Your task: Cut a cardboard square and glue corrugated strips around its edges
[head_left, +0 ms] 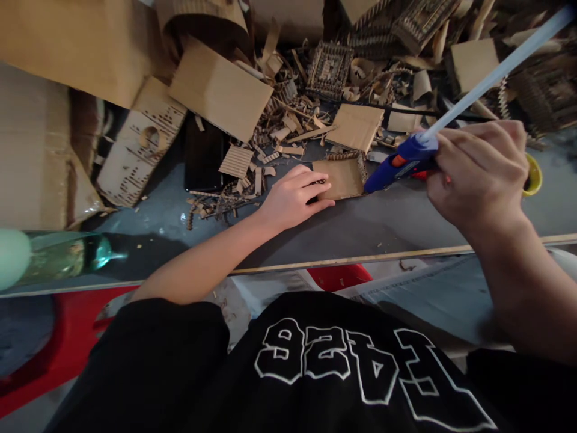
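Observation:
My left hand [297,195] is closed on the left side of a small cardboard piece [342,175], its fingers over the edge and its thumb along the near side. Corrugated strips stand along the far and right edges of that piece. My right hand [484,171] grips a blue glue gun [401,161] with an orange part on its body. A long, whitish glue stick [500,72] sticks out of its back end. The gun's tip points down at the right edge of the cardboard piece; whether it touches is hard to tell.
Cardboard scraps [293,120] heap up along the back of the grey table [279,246]. A black phone [204,156] lies left, near a slotted cardboard panel [139,141]. A green bottle [63,255] lies at the front left. A yellow ring-shaped object [534,174] sits behind my right wrist.

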A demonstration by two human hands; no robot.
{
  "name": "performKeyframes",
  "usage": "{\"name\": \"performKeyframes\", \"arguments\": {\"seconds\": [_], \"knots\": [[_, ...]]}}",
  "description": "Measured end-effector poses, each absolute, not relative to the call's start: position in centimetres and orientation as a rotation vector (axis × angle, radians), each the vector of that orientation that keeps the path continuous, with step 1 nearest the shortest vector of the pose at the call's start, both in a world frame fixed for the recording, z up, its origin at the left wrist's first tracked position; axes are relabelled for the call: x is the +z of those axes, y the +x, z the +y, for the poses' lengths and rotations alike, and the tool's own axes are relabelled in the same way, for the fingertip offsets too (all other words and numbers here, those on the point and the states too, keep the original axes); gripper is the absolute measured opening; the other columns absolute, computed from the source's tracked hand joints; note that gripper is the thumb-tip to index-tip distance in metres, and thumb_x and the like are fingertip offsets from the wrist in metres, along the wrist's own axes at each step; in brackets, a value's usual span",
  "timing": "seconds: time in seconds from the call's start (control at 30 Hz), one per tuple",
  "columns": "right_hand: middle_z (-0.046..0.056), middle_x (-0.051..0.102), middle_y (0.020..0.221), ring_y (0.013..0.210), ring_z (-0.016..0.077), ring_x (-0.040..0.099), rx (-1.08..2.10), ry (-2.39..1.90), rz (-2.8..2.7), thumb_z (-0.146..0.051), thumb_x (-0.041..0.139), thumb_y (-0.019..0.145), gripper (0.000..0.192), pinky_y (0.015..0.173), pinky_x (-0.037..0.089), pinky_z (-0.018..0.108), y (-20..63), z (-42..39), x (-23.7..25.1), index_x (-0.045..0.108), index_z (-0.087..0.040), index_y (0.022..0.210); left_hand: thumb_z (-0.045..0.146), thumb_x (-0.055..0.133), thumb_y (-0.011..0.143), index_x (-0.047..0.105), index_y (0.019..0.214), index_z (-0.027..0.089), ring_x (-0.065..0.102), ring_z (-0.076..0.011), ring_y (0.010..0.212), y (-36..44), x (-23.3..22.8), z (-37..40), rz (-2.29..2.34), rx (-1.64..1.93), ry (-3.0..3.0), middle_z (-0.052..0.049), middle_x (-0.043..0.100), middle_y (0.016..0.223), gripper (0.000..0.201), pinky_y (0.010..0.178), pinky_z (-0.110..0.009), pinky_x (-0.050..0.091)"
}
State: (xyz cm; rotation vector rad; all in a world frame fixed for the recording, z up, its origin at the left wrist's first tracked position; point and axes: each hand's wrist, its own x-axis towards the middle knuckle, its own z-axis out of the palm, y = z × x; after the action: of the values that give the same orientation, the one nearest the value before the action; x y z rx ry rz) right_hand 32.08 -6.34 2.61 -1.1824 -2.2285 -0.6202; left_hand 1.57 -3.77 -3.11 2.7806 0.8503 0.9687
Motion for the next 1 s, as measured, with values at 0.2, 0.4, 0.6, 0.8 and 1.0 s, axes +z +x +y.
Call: {"name": "performKeyframes", "arguments": {"seconds": [0.2, 0.4, 0.6, 0.8, 1.0], "knots": [[0.003, 0.073, 0.103, 0.097, 0.0179, 0.065, -0.720, -1.211, -2.213, -0.019, 0.051, 0.091, 0.036, 0.093, 0.048, 0.039, 32.6, -5.5, 2.0, 0.065, -0.023, 0.123, 0.044, 0.069, 0.092, 0.075, 0.104, 0.014, 0.069, -0.0217, 0.095, 1.7, -3.2, -3.8, 0.875, 0.966, 2.785, -0.010, 0.077, 0.110, 0.034, 0.085, -0.042, 0.062], [0.008, 0.072, 0.104, 0.095, 0.0227, 0.065, -0.648, -1.295, -2.117, -0.025, 0.061, 0.073, 0.049, 0.091, 0.049, 0.040, 32.6, -5.1, 1.7, 0.068, -0.019, 0.121, 0.039, 0.072, 0.089, 0.074, 0.102, 0.010, 0.069, -0.0206, 0.090, 1.8, -3.1, -3.7, 0.766, 1.117, 2.802, -0.012, 0.077, 0.106, 0.032, 0.081, -0.038, 0.063], [0.007, 0.074, 0.100, 0.093, 0.0215, 0.067, -0.573, -1.311, -2.141, -0.023, 0.056, 0.077, 0.042, 0.087, 0.051, 0.036, 32.4, -5.2, 1.9, 0.069, -0.019, 0.117, 0.038, 0.073, 0.089, 0.074, 0.101, 0.009, 0.068, -0.0196, 0.090, 1.9, -3.1, -3.7, 0.751, 1.161, 2.805, -0.013, 0.077, 0.105, 0.032, 0.081, -0.036, 0.062], [0.007, 0.076, 0.103, 0.093, 0.0198, 0.068, -0.584, -1.216, -2.183, -0.014, 0.052, 0.082, 0.034, 0.086, 0.051, 0.034, 32.1, -5.4, 2.3, 0.069, -0.018, 0.111, 0.040, 0.071, 0.091, 0.075, 0.103, 0.011, 0.069, -0.0190, 0.091, 1.8, -3.1, -3.8, 0.792, 1.122, 2.820, -0.011, 0.078, 0.107, 0.032, 0.081, -0.036, 0.063], [0.005, 0.075, 0.109, 0.093, 0.0196, 0.069, -0.592, -1.215, -2.237, -0.011, 0.051, 0.081, 0.036, 0.083, 0.054, 0.033, 32.2, -5.4, 2.6, 0.068, -0.017, 0.112, 0.038, 0.072, 0.090, 0.075, 0.103, 0.009, 0.068, -0.0181, 0.088, 1.8, -3.1, -3.9, 0.793, 1.118, 2.822, -0.012, 0.078, 0.106, 0.033, 0.079, -0.035, 0.064]]}}
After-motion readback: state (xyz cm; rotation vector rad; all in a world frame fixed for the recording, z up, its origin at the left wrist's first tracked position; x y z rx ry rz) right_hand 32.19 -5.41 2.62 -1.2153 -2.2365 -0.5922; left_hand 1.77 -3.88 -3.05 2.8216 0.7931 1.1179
